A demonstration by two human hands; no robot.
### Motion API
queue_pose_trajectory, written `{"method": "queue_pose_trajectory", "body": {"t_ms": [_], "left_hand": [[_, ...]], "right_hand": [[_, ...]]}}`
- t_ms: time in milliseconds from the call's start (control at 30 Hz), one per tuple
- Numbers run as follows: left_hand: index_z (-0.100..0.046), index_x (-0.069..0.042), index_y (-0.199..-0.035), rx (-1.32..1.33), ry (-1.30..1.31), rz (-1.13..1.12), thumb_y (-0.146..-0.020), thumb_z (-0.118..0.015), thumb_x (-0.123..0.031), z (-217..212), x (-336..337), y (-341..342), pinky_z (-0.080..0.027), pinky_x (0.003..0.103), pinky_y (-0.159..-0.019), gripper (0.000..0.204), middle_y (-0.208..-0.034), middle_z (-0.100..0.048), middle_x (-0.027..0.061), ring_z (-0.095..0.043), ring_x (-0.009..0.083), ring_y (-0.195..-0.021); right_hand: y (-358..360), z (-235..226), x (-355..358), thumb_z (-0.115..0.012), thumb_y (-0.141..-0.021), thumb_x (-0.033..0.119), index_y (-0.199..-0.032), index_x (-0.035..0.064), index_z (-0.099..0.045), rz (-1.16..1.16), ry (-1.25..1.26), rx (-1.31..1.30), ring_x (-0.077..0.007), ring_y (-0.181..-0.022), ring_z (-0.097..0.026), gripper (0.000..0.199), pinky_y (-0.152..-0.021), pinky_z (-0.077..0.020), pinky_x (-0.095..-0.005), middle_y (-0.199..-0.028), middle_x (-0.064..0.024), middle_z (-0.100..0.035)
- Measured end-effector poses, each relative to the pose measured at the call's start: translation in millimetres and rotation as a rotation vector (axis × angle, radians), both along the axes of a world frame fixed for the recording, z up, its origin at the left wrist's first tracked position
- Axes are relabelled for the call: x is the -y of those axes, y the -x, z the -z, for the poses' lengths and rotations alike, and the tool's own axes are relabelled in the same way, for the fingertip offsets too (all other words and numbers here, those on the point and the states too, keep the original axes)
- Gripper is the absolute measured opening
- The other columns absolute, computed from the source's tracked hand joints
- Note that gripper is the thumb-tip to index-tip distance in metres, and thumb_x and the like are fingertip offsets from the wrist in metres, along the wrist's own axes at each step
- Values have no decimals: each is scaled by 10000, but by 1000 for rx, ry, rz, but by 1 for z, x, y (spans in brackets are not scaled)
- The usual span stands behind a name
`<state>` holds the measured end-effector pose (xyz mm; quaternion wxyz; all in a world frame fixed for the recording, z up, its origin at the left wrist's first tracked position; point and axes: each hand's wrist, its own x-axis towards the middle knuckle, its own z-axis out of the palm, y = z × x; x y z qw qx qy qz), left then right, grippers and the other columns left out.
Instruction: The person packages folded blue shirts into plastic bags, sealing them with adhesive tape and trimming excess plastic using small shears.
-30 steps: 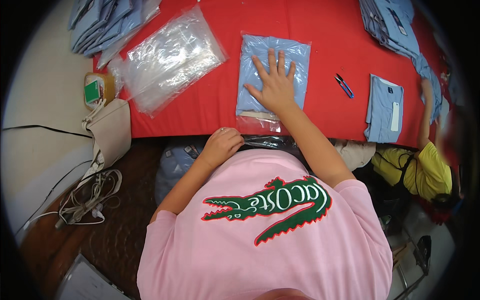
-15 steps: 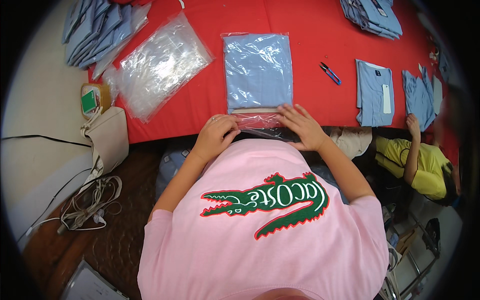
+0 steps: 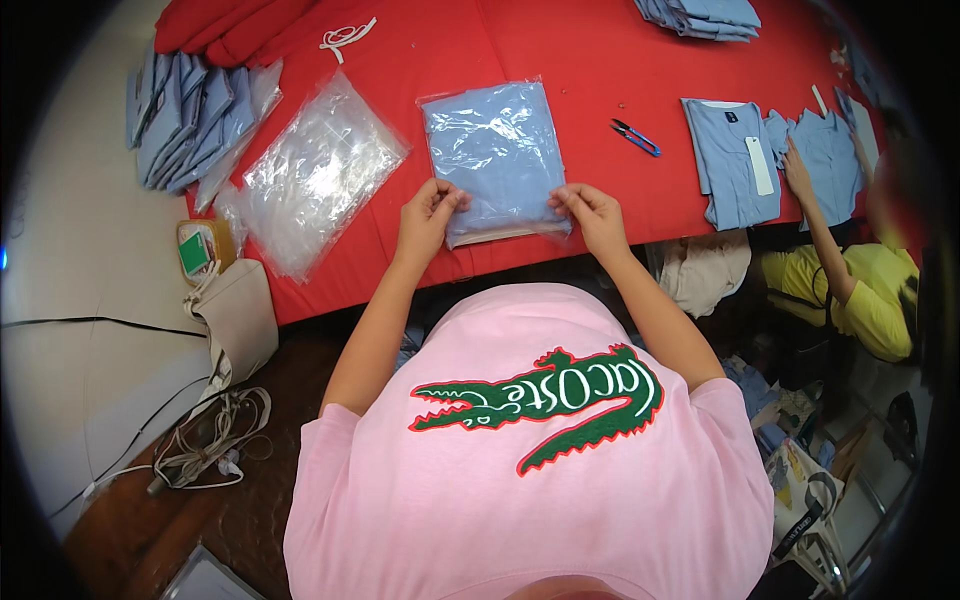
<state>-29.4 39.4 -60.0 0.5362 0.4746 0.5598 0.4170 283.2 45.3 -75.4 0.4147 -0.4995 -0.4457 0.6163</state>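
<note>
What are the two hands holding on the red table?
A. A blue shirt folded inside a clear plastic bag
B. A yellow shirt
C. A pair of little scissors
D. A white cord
A: the left hand and the right hand each pinch a near corner of the bagged blue shirt, which lies flat on the red table; the blue-handled snips lie untouched to the right.

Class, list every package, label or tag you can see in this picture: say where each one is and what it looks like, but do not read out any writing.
Bagged shirt: clear bag over a folded blue shirt, table centre, left hand and right hand gripping its near corners.
Empty bags: clear, crinkled pile to the left.
Hang tag: narrow white strip on a folded shirt, right.
Small box: green and white, at the table's left corner.
</note>
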Motion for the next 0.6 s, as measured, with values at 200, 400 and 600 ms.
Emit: {"method": "queue_pose_trajectory", "body": {"t_ms": [200,400,600], "left_hand": [[-590,7,-1080,181,-2,-209,-1117,-596,-99,30,-7,-7,-607,306,-833,113,-1025,-751,147,-764,206,-903],[-591,6,-1104,164,10,-171,-1119,-599,-118,29,-3,-2,-601,300,-798,125,-1007,-750,154,-758,198,-866],[-605,5,-1085,66,17,-180,-1109,-621,-166,29,-5,-5,-572,288,-750,173,-916,-762,137,-752,168,-803]], "right_hand": [[-2,-1,-20,-664,-1096,190,-1178,-12,-698,134,66,-76,-112,-892,-688,221,-801,-552,-259,-949,-83,-756],[8,-48,24,-891,-801,327,-1410,80,-577,-465,-845,781,-386,-1312,-546,729,-1138,-427,-514,-1450,-162,-568],[18,-16,24,-722,-983,154,-1219,65,-683,-383,-827,740,-333,-1210,-666,255,-1058,-511,-488,-1252,-132,-709]]}}
